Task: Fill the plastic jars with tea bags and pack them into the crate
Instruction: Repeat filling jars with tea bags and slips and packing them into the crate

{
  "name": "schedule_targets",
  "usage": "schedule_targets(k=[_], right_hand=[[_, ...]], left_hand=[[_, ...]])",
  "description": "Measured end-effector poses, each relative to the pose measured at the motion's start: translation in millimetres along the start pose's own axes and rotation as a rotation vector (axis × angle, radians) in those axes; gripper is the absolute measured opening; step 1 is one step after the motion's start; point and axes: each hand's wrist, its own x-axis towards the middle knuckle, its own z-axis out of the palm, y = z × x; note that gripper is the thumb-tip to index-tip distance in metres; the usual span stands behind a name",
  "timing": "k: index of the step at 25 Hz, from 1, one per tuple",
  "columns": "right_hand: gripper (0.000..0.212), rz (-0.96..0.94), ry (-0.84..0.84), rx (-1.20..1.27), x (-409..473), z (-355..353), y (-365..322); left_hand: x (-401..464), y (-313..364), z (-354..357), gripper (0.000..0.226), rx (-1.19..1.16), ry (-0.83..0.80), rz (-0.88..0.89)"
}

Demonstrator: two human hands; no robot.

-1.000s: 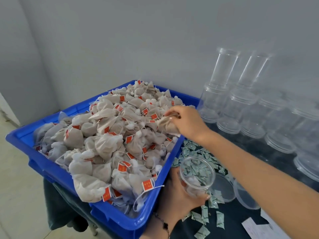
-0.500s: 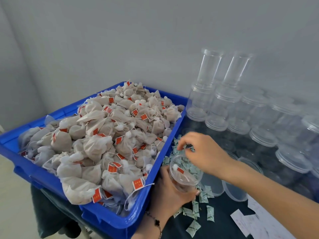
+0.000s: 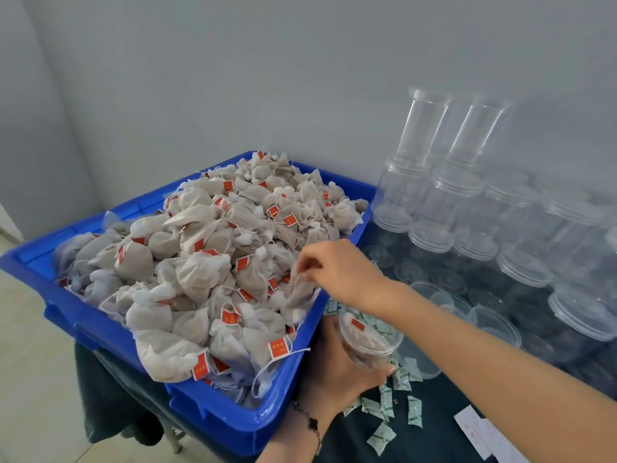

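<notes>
A blue crate (image 3: 83, 324) is heaped with several grey tea bags (image 3: 200, 259) bearing red tags. My left hand (image 3: 334, 365) grips a small clear plastic jar (image 3: 369, 342) just right of the crate; the jar holds a tea bag or two. My right hand (image 3: 344, 272) reaches over the crate's right edge and pinches one tea bag (image 3: 298, 295), which hangs from my fingertips above the heap.
Several empty clear jars (image 3: 444, 195), some stacked, and loose lids (image 3: 494, 324) crowd the dark table at the right. Small green-white sachets (image 3: 394, 406) lie scattered near my left hand. White paper slips (image 3: 480, 432) lie at the lower right. A grey wall stands behind.
My right hand left the jar's mouth, moved left and up over the crate, and pinched a fresh tea bag. The jar in my left hand stayed beside the crate.
</notes>
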Motion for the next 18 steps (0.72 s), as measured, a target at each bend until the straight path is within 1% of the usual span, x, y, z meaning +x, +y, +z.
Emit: schedule_targets(k=[1,3,5,6,9,11,13,14,16,18], right_hand=[[0.012,0.013,0.040,0.077,-9,-12,3],[0.013,0.033,0.123,0.162,-26,-32,7],[0.017,0.064,0.204,0.231,-43,-51,12],[0.019,0.083,0.233,0.269,-51,-59,15],[0.019,0.163,0.232,0.312,-67,-69,26],[0.011,0.259,0.162,0.310,-72,-62,38],[0.004,0.365,0.052,0.322,-75,-48,45],[0.003,0.366,-0.024,0.273,-76,-40,47],[0.027,0.242,-0.209,0.011,-75,-27,46],[0.050,0.162,-0.376,-0.154,-72,-13,35]], left_hand=[[-1,1,-1,0.071,0.004,0.007,-0.013],[-3,-2,-3,0.079,0.043,0.021,-0.043],[-6,-2,-3,0.085,0.077,0.029,-0.023],[-6,-3,-2,0.083,0.069,0.025,-0.005],[-3,-4,-1,0.082,0.022,0.011,-0.024],[-3,-6,-2,0.085,0.005,0.000,-0.051],[-4,-5,-3,0.088,0.071,0.016,-0.042],[-5,-4,-4,0.089,0.109,0.022,-0.032],[-6,-2,-4,0.089,0.160,0.034,-0.016],[-4,-1,-3,0.081,0.218,0.030,-0.011]])
